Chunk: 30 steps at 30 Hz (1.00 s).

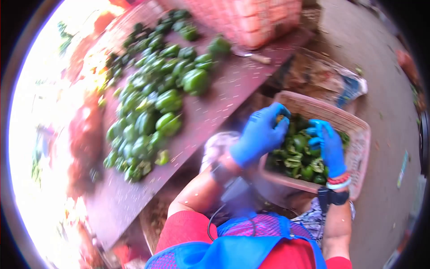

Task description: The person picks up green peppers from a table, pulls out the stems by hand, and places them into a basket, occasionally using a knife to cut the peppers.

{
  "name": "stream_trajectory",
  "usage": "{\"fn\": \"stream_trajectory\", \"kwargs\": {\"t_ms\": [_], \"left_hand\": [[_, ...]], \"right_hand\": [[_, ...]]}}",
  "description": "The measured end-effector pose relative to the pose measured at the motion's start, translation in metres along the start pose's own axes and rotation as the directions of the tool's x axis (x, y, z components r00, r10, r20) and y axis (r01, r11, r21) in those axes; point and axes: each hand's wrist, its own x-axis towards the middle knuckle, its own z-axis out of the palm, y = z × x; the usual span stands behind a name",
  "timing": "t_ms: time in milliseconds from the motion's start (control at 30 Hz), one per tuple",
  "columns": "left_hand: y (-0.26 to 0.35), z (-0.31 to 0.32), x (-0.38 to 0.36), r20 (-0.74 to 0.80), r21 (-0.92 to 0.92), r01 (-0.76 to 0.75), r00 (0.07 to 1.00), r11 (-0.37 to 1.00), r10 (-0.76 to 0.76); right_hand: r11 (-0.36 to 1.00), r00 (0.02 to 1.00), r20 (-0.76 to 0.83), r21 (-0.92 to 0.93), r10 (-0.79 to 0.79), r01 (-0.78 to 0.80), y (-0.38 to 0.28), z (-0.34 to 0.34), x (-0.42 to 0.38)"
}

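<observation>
My left hand [262, 134], in a blue glove, is at the left rim of a pink plastic crate [365, 148]. Its fingers are curled round something small and yellowish-brown, mostly hidden and blurred. Over the crate's right side is my right hand [329, 145], also blue-gloved. The fingers there are bent but apart, and nothing shows between them. Green bell peppers [298, 143] fill the crate below both hands, some of them cut or broken open. At left, a heap of whole green bell peppers [150, 107] lies on a reddish table [210, 119].
A knife with a wooden handle [260, 58] lies on the table near a large red-pink crate [251, 22]. Behind the near crate is a crumpled brown sack [313, 74]. Red mesh sacks [87, 143] stand past the table, blurred by glare. Concrete floor [385, 130] lies to the right.
</observation>
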Motion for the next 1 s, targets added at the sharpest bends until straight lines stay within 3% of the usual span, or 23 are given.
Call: {"fn": "stream_trajectory", "kwargs": {"t_ms": [67,100,133,200,333,367,467,533,600,633,667,700,800,867,900,933,967,1000], "left_hand": [[-0.011,-0.065,-0.052,-0.209,0.17,-0.013,0.977,0.985,0.049],[-0.011,-0.103,-0.087,-0.249,0.36,0.113,0.968,0.926,-0.022],[-0.014,-0.129,-0.12,-0.329,0.421,0.28,0.934,0.863,-0.142],[-0.066,-0.177,-0.21,-0.27,0.638,0.396,0.918,0.661,-0.289],[-0.091,-0.203,-0.282,-0.381,0.692,0.534,0.842,0.486,-0.383],[-0.107,-0.206,-0.276,-0.498,0.548,0.595,0.797,0.588,-0.342],[-0.165,-0.198,-0.23,-0.543,0.717,0.392,0.833,0.577,0.11],[-0.187,-0.18,-0.201,-0.555,0.752,0.53,0.83,0.391,-0.056],[-0.17,-0.151,-0.154,-0.632,0.544,0.526,0.769,0.654,-0.094],[-0.145,-0.134,-0.135,-0.636,0.403,0.396,0.769,0.825,-0.058],[-0.078,-0.117,-0.115,-0.6,0.249,0.333,0.79,0.909,-0.125],[-0.035,-0.101,-0.102,-0.508,-0.026,0.147,0.85,0.989,-0.14],[-0.002,-0.079,-0.092,-0.424,0.122,-0.049,0.901,0.991,0.097],[0.003,-0.102,-0.104,-0.476,0.187,0.036,0.877,0.982,0.058],[-0.025,-0.12,-0.12,-0.542,0.359,0.145,0.836,0.922,0.08],[-0.07,-0.142,-0.142,-0.598,0.505,0.261,0.793,0.823,0.115],[-0.096,-0.162,-0.168,-0.646,0.508,0.464,0.763,0.726,-0.036],[-0.143,-0.181,-0.199,-0.706,0.621,0.636,0.708,0.457,-0.025]], "right_hand": [[0.994,0.997,-0.031,-0.08,0.075,-0.077,0.013,-0.007,0.001],[0.992,0.996,-0.015,-0.088,0.091,-0.092,0.017,-0.007,0.002],[0.989,0.994,-0.009,-0.101,0.108,-0.108,0.016,-0.005,0.002],[0.986,0.992,0.049,-0.129,0.115,-0.108,0.012,0.005,-0.001],[0.976,0.985,0.133,-0.201,0.11,-0.082,0.017,0.019,-0.007],[0.967,0.983,0.155,-0.247,0.098,-0.057,0.019,0.023,-0.009],[0.932,0.981,0.181,-0.361,0.073,-0.003,0.019,0.024,-0.013],[0.916,0.982,0.169,-0.401,0.081,-0.006,0.018,0.024,-0.014],[0.952,0.986,0.151,-0.304,0.077,-0.028,0.027,0.021,-0.006],[0.966,0.988,0.128,-0.256,0.082,-0.047,0.023,0.02,-0.009],[0.977,0.991,0.105,-0.205,0.083,-0.061,0.019,0.019,-0.008],[0.979,0.99,0.095,-0.188,0.1,-0.081,0.019,0.018,-0.005],[0.997,0.996,-0.061,-0.024,0.07,-0.071,0.04,-0.01,0.009],[0.999,0.976,-0.214,0.048,0.028,-0.019,0.05,-0.044,0.014],[0.996,0.961,-0.276,0.081,-0.005,0.029,0.056,-0.061,0.016],[0.993,0.947,-0.321,0.114,-0.002,0.041,0.056,-0.068,0.014],[0.988,0.931,-0.364,0.144,0.001,0.055,0.055,-0.074,0.011],[0.984,0.921,-0.387,0.176,0.036,0.035,0.048,-0.075,0.007]]}}
